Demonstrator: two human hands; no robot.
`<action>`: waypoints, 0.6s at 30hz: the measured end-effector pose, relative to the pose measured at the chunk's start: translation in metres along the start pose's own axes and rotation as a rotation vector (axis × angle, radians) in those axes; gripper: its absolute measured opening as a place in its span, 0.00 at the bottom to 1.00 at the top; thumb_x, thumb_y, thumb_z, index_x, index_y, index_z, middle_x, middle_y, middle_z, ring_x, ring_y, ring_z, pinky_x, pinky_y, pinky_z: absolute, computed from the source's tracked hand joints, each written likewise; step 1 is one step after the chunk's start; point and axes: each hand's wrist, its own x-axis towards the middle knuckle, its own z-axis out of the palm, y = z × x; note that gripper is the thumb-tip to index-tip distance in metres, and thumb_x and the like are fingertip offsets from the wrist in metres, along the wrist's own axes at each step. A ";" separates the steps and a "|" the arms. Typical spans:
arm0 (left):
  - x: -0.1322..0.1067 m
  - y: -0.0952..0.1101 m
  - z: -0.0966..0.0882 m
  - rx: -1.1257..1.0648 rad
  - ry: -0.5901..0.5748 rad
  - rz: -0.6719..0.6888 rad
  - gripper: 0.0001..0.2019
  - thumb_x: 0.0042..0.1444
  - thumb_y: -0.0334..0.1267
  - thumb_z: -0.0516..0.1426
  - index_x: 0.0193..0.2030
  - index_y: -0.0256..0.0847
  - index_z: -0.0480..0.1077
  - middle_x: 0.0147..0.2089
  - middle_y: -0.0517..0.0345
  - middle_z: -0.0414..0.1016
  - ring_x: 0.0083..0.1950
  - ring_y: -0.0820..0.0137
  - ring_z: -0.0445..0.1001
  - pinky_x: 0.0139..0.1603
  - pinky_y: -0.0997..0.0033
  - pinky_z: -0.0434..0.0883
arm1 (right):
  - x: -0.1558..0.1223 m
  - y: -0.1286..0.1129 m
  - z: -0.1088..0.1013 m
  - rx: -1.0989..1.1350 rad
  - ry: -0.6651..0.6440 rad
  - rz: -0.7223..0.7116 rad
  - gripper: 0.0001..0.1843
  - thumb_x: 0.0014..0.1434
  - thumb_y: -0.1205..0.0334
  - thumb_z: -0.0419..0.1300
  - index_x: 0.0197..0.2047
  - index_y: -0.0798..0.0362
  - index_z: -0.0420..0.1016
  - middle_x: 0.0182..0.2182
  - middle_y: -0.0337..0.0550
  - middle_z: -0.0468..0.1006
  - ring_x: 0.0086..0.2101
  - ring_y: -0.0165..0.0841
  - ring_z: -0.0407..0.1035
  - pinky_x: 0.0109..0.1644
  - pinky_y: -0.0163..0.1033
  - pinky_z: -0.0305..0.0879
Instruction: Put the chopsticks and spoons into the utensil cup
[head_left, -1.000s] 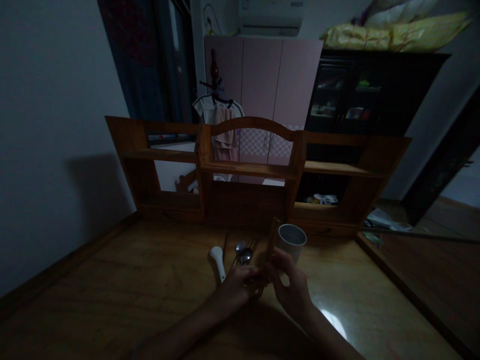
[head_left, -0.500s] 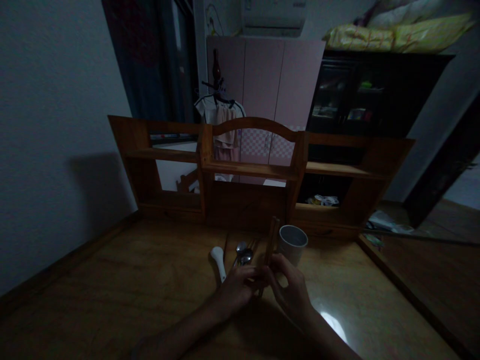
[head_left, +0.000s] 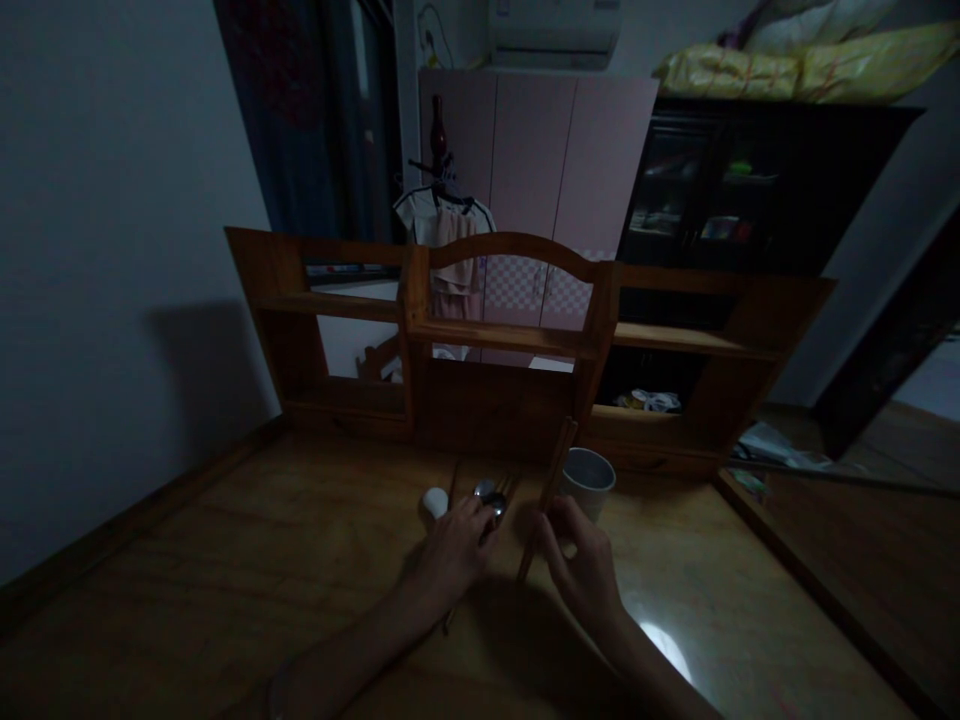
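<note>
Your right hand (head_left: 583, 552): fingers pinch chopsticks (head_left: 556, 467), tilted beside cup (head_left: 589, 487); hold pair aligned. Your left hand (head_left: 454, 543): at spoons (head_left: 496, 502), cannot tell finger grip; avoid scattering them.

A wooden desk (head_left: 262, 560) carries a grey cup (head_left: 589, 488). Left of it lie metal spoons (head_left: 496, 503) and a white spoon (head_left: 435, 501).

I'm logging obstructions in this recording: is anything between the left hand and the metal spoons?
Nothing visible: the left hand overlaps the metal spoons in view, though contact is unclear. The white spoon lies to their left, partly hidden by that hand; the chopsticks in the right hand are to their right.
</note>
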 end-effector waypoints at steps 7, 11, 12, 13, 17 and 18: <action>-0.004 0.005 -0.006 0.160 -0.060 0.028 0.08 0.61 0.31 0.51 0.40 0.40 0.72 0.44 0.50 0.74 0.47 0.60 0.70 0.46 0.62 0.66 | 0.000 -0.005 0.000 0.103 0.008 0.122 0.12 0.65 0.55 0.54 0.32 0.52 0.63 0.24 0.36 0.67 0.24 0.28 0.63 0.27 0.32 0.57; -0.006 0.002 -0.004 0.256 -0.038 -0.014 0.11 0.61 0.30 0.49 0.44 0.39 0.71 0.46 0.48 0.73 0.49 0.60 0.70 0.47 0.61 0.66 | 0.002 0.005 0.011 0.305 -0.132 0.327 0.17 0.61 0.49 0.58 0.30 0.53 0.65 0.20 0.34 0.67 0.21 0.28 0.64 0.23 0.31 0.57; -0.007 0.000 -0.002 0.266 -0.031 -0.026 0.10 0.60 0.31 0.50 0.45 0.39 0.70 0.47 0.47 0.72 0.49 0.59 0.70 0.48 0.61 0.66 | 0.001 0.009 0.015 0.365 -0.188 0.391 0.17 0.58 0.48 0.60 0.29 0.53 0.66 0.19 0.34 0.67 0.20 0.28 0.64 0.22 0.31 0.57; -0.007 -0.002 0.000 0.270 -0.031 -0.032 0.10 0.60 0.32 0.50 0.45 0.38 0.70 0.47 0.47 0.72 0.49 0.59 0.70 0.48 0.61 0.66 | 0.001 0.014 0.019 0.417 -0.238 0.455 0.18 0.56 0.47 0.62 0.28 0.54 0.66 0.18 0.34 0.68 0.19 0.28 0.64 0.21 0.31 0.57; -0.007 -0.004 0.002 0.255 -0.036 -0.011 0.09 0.61 0.32 0.49 0.42 0.38 0.70 0.45 0.47 0.72 0.48 0.60 0.70 0.49 0.61 0.66 | -0.004 0.026 0.033 0.558 -0.342 0.665 0.19 0.49 0.47 0.66 0.27 0.54 0.67 0.17 0.33 0.68 0.17 0.28 0.64 0.19 0.32 0.59; -0.007 -0.003 0.002 0.251 -0.036 -0.013 0.09 0.60 0.31 0.49 0.41 0.37 0.70 0.44 0.48 0.72 0.48 0.61 0.70 0.50 0.61 0.66 | -0.005 0.028 0.034 0.590 -0.354 0.701 0.20 0.48 0.46 0.66 0.27 0.54 0.67 0.16 0.32 0.68 0.16 0.28 0.64 0.18 0.32 0.60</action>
